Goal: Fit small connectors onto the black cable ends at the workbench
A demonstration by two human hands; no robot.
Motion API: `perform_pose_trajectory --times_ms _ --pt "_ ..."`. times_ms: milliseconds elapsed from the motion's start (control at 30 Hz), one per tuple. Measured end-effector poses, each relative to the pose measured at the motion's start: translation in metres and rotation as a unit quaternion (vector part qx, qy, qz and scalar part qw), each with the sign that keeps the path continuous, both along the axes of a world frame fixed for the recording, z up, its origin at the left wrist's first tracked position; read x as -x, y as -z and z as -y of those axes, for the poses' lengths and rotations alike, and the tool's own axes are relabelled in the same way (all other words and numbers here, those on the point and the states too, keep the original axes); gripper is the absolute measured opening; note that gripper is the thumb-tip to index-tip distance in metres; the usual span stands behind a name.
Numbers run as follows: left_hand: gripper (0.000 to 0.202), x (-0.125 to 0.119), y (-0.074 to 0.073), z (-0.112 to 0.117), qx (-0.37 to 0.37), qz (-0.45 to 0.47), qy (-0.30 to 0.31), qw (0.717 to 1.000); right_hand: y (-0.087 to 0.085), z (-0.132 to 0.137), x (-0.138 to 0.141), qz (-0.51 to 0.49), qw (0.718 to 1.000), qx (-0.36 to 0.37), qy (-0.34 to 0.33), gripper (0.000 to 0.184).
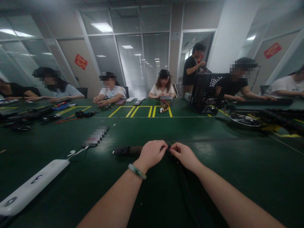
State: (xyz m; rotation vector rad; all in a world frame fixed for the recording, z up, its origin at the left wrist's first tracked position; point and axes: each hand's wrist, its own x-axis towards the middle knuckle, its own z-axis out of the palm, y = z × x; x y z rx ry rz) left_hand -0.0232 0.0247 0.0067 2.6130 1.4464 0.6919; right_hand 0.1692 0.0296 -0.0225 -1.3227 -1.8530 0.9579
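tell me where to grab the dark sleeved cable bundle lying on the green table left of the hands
Probably the free middle of the dark sleeved cable bundle, pinched from above across its width. It lies flat on the green table, long and narrow, left to right. Its right end is hidden under the left hand, which with the right hand pinches a small dark part.

The room is rather dim, lit from above by ceiling panels (pixel 102 27) (one burns out to white). The green table (pixel 213 164) shows soft glare. The wide lens bends the edges, and the corners look hazy. The left hand (pixel 152 153) and right hand (pixel 184 155) are sharp, yet the dark cable (pixel 184 186) they pinch nearly disappears in shadow.
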Motion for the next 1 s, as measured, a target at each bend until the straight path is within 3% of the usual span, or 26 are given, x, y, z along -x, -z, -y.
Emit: perform_pose_trajectory --times_ms 1000 --pt "0.017 0.0002 -0.0012 0.0006 -0.009 -0.007 0.006 1.0 0.001 -0.0015 0.0009 -0.006 1.0 -0.008 0.001 0.012"
